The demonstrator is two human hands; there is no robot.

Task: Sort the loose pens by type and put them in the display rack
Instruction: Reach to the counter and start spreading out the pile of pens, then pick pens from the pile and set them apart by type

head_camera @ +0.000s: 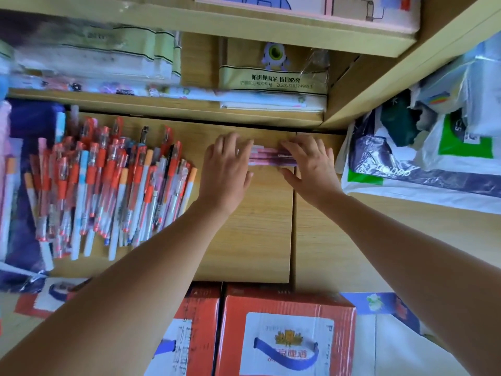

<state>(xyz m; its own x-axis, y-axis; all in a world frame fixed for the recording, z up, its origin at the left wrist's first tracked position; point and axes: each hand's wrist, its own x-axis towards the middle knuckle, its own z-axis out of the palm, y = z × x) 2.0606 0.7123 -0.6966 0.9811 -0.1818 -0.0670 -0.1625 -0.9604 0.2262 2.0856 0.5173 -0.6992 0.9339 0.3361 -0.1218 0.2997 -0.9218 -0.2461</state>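
Both hands reach forward over the wooden tabletop and meet on a small bundle of pink pens that lies flat on it, crosswise, between the two sets of fingers. The left hand rests with its fingers spread and fairly straight over the bundle's left end, with the thumb held apart on the near side. The right hand lays its fingers over the right end, only slightly bent, with its thumb also spread toward the near side. Neither hand curls round the pens; the fingers touch and cover the ends, and only the middle of the bundle shows between them. How many pens it holds is too blurred to tell. Well to the left of the left fingers lies a large heap of loose pens, mostly clear barrels with orange-red grips and caps, mixed with white, blue and orange-ended ones, lying roughly side by side. Just beyond the fingertips runs the front edge of a wooden shelf, on which stands a green wrapped stationery pack. To the right of the right fingers sits a heap of plastic bags. Near the wrists' side, below the tabletop's edge, stand red and white cardboard boxes.
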